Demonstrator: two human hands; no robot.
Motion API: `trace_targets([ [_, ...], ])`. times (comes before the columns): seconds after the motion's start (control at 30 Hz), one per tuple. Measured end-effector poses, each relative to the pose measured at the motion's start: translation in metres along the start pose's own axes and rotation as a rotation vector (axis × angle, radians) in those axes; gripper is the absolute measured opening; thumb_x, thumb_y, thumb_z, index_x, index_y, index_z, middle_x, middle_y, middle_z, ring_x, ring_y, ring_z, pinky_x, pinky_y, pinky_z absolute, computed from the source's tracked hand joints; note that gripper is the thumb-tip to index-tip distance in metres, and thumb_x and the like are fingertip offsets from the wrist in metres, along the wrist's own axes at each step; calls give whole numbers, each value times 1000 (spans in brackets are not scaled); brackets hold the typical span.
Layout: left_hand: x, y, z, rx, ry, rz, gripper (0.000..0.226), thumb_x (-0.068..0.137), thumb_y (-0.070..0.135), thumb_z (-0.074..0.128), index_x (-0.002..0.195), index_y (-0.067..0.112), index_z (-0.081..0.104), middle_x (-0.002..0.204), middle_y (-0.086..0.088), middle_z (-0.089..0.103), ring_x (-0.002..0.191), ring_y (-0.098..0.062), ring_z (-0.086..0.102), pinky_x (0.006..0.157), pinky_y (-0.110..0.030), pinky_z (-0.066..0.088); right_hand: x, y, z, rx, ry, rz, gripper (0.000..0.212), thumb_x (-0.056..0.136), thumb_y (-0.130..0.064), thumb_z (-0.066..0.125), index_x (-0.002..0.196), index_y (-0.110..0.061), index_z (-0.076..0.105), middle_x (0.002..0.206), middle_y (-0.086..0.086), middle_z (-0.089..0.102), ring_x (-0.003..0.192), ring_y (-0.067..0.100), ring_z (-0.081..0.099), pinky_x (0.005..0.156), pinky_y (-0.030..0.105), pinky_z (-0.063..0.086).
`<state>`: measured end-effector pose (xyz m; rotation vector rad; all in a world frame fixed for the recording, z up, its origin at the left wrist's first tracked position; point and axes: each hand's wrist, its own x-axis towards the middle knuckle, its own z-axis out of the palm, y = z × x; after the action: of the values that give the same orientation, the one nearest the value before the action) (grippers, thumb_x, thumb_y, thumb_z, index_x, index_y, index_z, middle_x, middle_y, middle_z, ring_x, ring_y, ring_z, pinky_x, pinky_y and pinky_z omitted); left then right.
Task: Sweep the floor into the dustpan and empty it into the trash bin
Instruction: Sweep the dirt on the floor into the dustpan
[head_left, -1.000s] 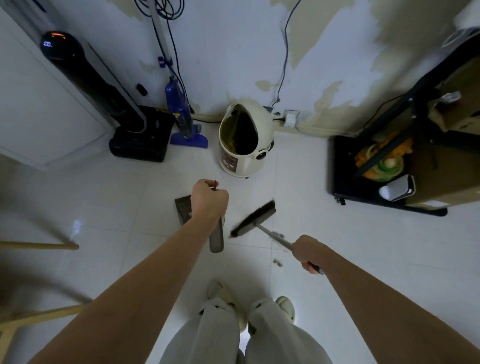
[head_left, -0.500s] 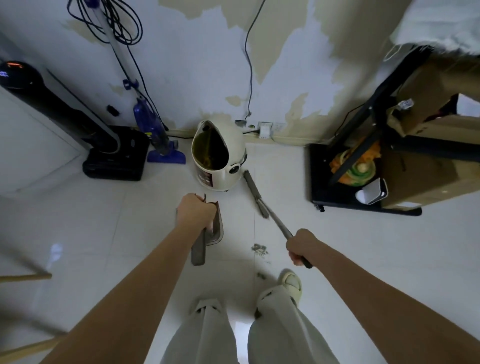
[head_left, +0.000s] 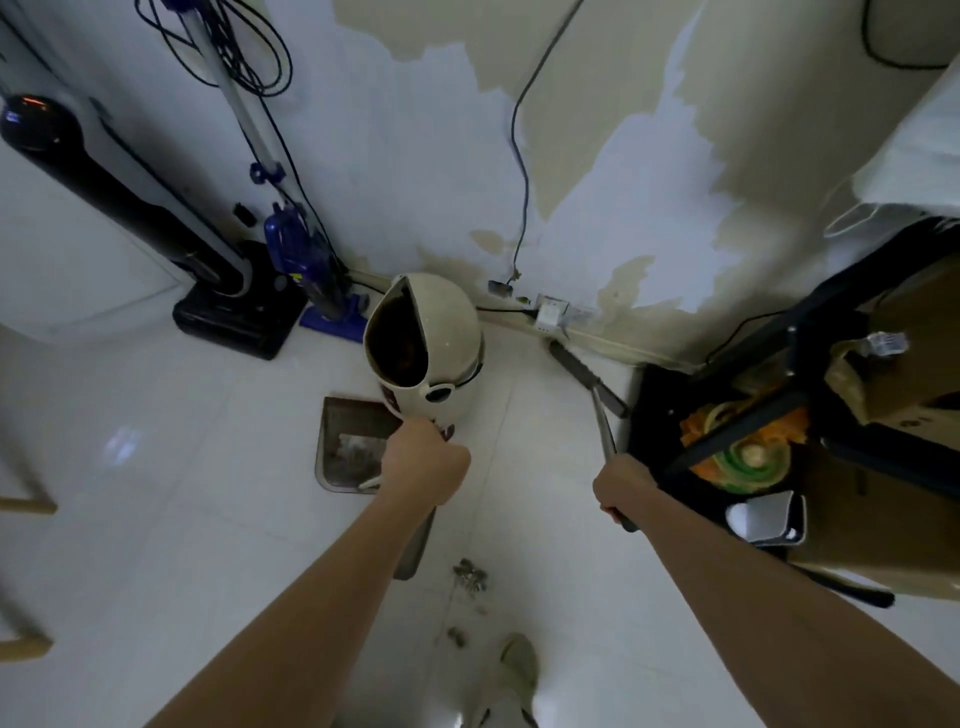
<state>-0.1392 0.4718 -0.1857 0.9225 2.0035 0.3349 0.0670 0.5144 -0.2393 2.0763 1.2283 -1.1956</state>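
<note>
The left hand (head_left: 423, 470) curls tightly round the handle of the dark, flat-bottomed dustpan (head_left: 349, 444), carrying it just beside the cream, dome-lidded trash bin (head_left: 423, 345) at twelve o'clock, probably so the grey dust inside can be tipped through the open mouth. The right hand (head_left: 621, 488) grips the metal-handled black broom (head_left: 587, 376), parked out toward one o'clock. Leftover crumbs (head_left: 470, 574) lie at six o'clock.

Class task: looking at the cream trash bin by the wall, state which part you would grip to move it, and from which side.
Grip the trash bin by the rim of its dark opening, from the left side where that opening faces; the rest of the dome is smooth and rounded, showing no handle.
</note>
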Motion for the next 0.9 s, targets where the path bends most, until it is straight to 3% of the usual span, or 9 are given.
trace_targets([
  [0.07,12,12,13,13,6,-1,19,82,3,53,73,13,40,75,-11,51,70,-25,51,65,-35,48,22,1,-8,44,67,44,21,96,-9,49,101,-9,69,74,2,57,50,12,42,44,20,35],
  [0.17,29,33,26,-29,18,1,7,86,3,50,88,8,46,78,-11,51,68,-22,52,62,-34,48,52,-11,-25,-134,8,-113,28,92,-2,49,117,0,61,79,8,56,53,11,41,37,15,39],
  [0.23,38,49,35,-73,27,-8,10,89,3,49,97,9,47,80,-11,51,66,-20,51,57,-31,48,61,-24,-28,-183,25,-69,17,93,-7,51,92,-1,67,72,6,56,50,12,41,35,19,36],
  [0.3,44,60,43,-118,24,-28,11,90,2,48,98,9,47,81,-11,50,65,-19,50,54,-28,46,65,-38,-24,-47,77,-43,29,94,-12,52,64,-9,55,61,2,46,48,12,41,38,20,35],
  [0.47,50,64,53,-223,41,-54,16,87,-3,46,88,12,45,76,-8,44,62,-19,45,52,-29,39,81,-49,0,-195,56,-178,32,91,-12,55,60,-7,47,61,2,44,47,13,42,32,20,36],
  [0.57,43,57,52,-212,67,-68,14,87,-2,44,95,9,48,78,-10,45,62,-19,44,52,-30,39,85,-34,13,-216,21,-181,10,92,-4,53,92,4,60,59,5,47,44,13,43,22,12,24],
  [0.67,38,49,46,-142,95,-44,15,88,0,46,100,8,49,79,-9,47,60,-17,45,47,-25,36,90,-4,17,-120,37,-178,37,93,2,44,130,2,46,84,14,57,62,22,54,47,23,44],
  [0.77,24,37,33,-62,127,-32,18,88,1,51,104,11,51,81,-4,49,62,-13,47,47,-20,36,71,25,19,-154,45,-163,46,95,1,41,140,-2,35,76,12,53,55,19,53,39,23,43],
  [0.9,-16,5,23,-98,166,-22,16,87,4,57,99,11,52,81,-5,53,67,-22,54,53,-28,44,18,68,52,-289,-15,-185,42,97,0,38,139,1,33,65,8,48,44,15,47,29,23,36],
])
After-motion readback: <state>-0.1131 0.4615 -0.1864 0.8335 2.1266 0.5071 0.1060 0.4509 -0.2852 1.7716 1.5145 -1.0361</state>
